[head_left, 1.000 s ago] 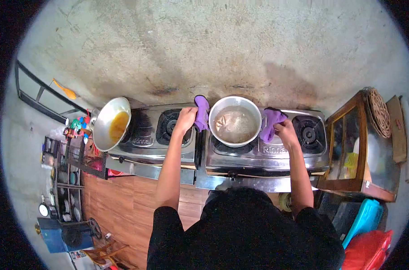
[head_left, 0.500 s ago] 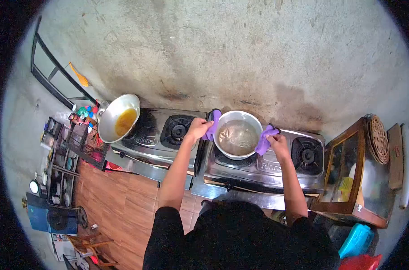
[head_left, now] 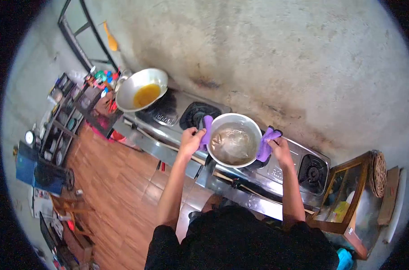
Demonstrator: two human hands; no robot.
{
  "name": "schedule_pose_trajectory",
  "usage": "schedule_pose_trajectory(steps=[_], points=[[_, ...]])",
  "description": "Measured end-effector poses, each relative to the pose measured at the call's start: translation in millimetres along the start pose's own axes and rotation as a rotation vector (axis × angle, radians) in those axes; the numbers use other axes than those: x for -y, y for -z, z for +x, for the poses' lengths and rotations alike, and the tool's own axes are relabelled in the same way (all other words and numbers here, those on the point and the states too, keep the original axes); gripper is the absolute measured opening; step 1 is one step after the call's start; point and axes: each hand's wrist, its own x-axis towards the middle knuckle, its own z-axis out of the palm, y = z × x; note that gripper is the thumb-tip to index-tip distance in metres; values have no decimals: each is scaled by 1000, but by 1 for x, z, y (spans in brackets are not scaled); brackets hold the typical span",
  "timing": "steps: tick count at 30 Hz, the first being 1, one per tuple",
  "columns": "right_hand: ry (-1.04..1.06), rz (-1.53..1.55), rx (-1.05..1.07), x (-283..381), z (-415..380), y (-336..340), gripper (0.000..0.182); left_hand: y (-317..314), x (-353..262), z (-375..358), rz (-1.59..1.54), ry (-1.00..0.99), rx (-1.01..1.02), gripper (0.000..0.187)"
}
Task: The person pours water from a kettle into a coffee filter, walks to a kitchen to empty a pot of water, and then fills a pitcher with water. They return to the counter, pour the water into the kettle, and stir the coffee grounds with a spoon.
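A person stands at the gas stove (head_left: 283, 168) gripping a metal pot (head_left: 234, 139) by both sides. The left hand (head_left: 192, 137) has its fingers curled tight around a purple cloth (head_left: 207, 130) pressed against the pot's left rim; the right hand (head_left: 277, 146) pinches another purple cloth (head_left: 265, 143) against the right rim. The pot holds cloudy liquid and sits over the stove's near edge; whether it touches the burner, I cannot tell. Left of the pot, on the far burner, rests a wok (head_left: 139, 87) with orange liquid. Right of the stove stands a wooden cabinet (head_left: 348, 198).
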Motion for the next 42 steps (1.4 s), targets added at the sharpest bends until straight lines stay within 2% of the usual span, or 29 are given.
schedule_pose_trajectory(steps=[6, 8, 10, 12, 14, 16, 19, 20, 23, 25, 26, 28, 29, 30, 31, 32, 36, 37, 40, 41, 42], points=[[2, -44, 281, 38, -37, -98, 16, 115, 20, -89, -93, 51, -200, 29], [78, -67, 328, 39, -55, -140, 15, 155, 35, -128, -84, 64, -272, 29], [62, -49, 438, 50, -78, -184, 17, 196, 49, -164, -37, 90, -367, 30], [-85, 6, 504, 56, -107, -233, 19, 235, 57, -204, -36, 124, -452, 30], [-111, 89, 604, 20, -116, -280, 19, 274, 71, -243, -42, 171, -533, 29], [-1, 115, 709, 26, -146, -327, 17, 311, 91, -282, -108, 209, -591, 29], [-30, 108, 886, 15, -175, -399, 15, 356, 112, -337, -123, 305, -729, 28], [3, 123, 928, 8, -184, -426, 14, 369, 124, -355, -190, 246, -780, 29], [-45, 49, 1109, 9, -218, -500, 16, 406, 168, -405, -159, 282, -979, 29], [-53, -68, 1190, 13, -232, -538, 17, 423, 177, -426, -169, 467, -1009, 31], [-47, -116, 1220, 9, -244, -564, 17, 433, 178, -444, -223, 455, -1046, 32], [10, -73, 1262, -3, -272, -616, 16, 454, 259, -462, -184, 334, -1205, 32], [31, -115, 1306, -1, -287, -639, 17, 463, 272, -476, -202, 357, -1256, 32], [54, -159, 1345, 2, -303, -659, 18, 476, 282, -488, -222, 378, -1302, 32], [60, -151, 1372, 0, -315, -682, 18, 487, 267, -500, -284, 417, -1296, 32], [55, -176, 1405, -3, -326, -706, 18, 497, 278, -507, -365, 367, -1341, 32], [6, -139, 1521, -21, -375, -809, 18, 564, 316, -537, -362, 457, -1464, 30], [59, -159, 1591, -22, -385, -834, 19, 580, 327, -544, -368, 481, -1511, 29], [23, -60, 1694, -29, -418, -908, 21, 628, 372, -564, -358, 534, -1612, 29], [72, -65, 1721, -30, -429, -935, 22, 645, 386, -573, -279, 494, -1654, 30], [68, -80, 1728, -26, -440, -962, 22, 663, 383, -579, -339, 528, -1671, 28]])
